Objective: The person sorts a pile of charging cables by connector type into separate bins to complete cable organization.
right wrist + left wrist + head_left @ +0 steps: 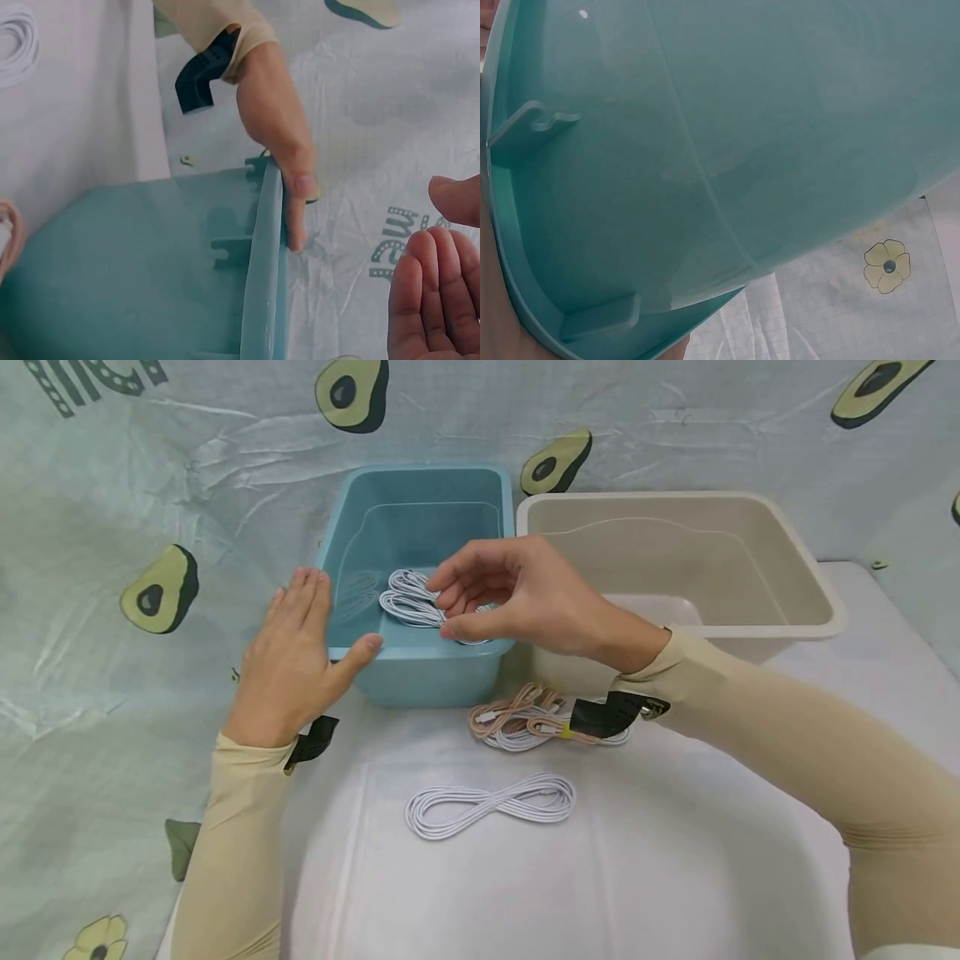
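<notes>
Two bare hands, left hand (288, 652) and right hand (517, 597). Long tight beige sleeves to wrists. Black strap under each wrist.

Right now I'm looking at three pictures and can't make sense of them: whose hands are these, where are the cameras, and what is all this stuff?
No machine here: a person works with bare hands, wearing one camera on the head and one on each wrist. The head view looks down on a white table. The left hand rests flat against the corner of a teal bin, thumb on its rim; the left wrist view shows only that bin's outer wall, very close. The right hand hovers over the bin, fingers loosely curled, holding nothing I can see. A white cable coil lies inside. Beside it stands a beige bin. On the table lie a white cable bundle and a pink and white cable bundle.
</notes>
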Tool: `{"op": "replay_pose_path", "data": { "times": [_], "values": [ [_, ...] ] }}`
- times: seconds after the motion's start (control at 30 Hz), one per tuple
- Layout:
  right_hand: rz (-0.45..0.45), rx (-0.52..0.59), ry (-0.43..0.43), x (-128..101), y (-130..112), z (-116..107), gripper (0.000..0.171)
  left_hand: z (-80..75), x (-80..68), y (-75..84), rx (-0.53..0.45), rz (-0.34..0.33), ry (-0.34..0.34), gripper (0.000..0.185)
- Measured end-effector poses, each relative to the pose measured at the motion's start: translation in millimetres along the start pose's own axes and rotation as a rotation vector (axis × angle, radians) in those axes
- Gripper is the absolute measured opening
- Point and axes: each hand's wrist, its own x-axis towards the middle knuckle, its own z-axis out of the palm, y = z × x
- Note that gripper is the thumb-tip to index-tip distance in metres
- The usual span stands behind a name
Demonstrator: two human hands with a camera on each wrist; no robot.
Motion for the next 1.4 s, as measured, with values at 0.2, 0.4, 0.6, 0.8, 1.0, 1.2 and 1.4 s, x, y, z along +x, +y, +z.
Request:
{"op": "replay_pose_path", "data": {
  "times": [0.2,0.4,0.6,0.8,1.0,1.2,1.4],
  "values": [
    [-0.001,0.052,-0.036,-13,5,3,0.036,1.0,-0.4,-0.9,0.002,0.006,0.012,0.102],
    [0.001,0.117,-0.072,-26,12,9,0.037,0.8,-0.5,-1.1,0.007,0.005,0.027,0.103],
    [0.014,0.166,-0.130,-40,22,18,0.038,1.8,-0.9,-1.4,0.011,0.004,0.029,0.104],
    [0.053,0.187,-0.176,-53,30,27,0.038,2.8,-0.9,-1.4,0.008,0.015,0.052,0.105],
    [0.079,0.176,-0.205,-62,42,35,0.037,3.2,-1.2,-2.2,0.009,0.013,0.055,0.105],
    [0.025,0.157,-0.221,-69,61,46,0.039,3.2,-1.3,-2.5,0.010,0.006,0.052,0.104],
    [0.035,0.141,-0.227,-75,80,52,0.038,3.1,-1.2,-1.3,0.012,0.002,0.050,0.104]
  ]
}}
